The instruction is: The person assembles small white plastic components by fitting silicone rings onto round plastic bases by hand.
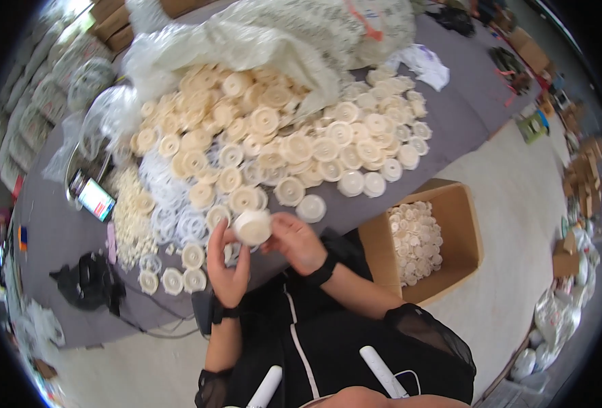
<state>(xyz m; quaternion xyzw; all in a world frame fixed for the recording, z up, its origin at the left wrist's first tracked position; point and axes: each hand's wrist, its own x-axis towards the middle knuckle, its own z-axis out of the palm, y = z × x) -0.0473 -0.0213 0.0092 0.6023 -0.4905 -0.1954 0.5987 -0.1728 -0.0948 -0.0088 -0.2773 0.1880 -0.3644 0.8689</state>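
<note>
Between my hands, above the near edge of the table, is a cream round plastic cap-like part. My left hand grips its left side with thumb and fingers. On its right side the fingertips of my right hand close against it. Just beyond spreads a large heap of similar cream round parts. Left of it lie clear plastic rings and a pile of small cream pieces. Several round parts sit near the front edge, left of my left hand.
A cardboard box, partly filled with white round parts, stands on the floor at right. A large woven sack lies behind the heap. On the table's left are a phone with a lit screen and a black bag near cables.
</note>
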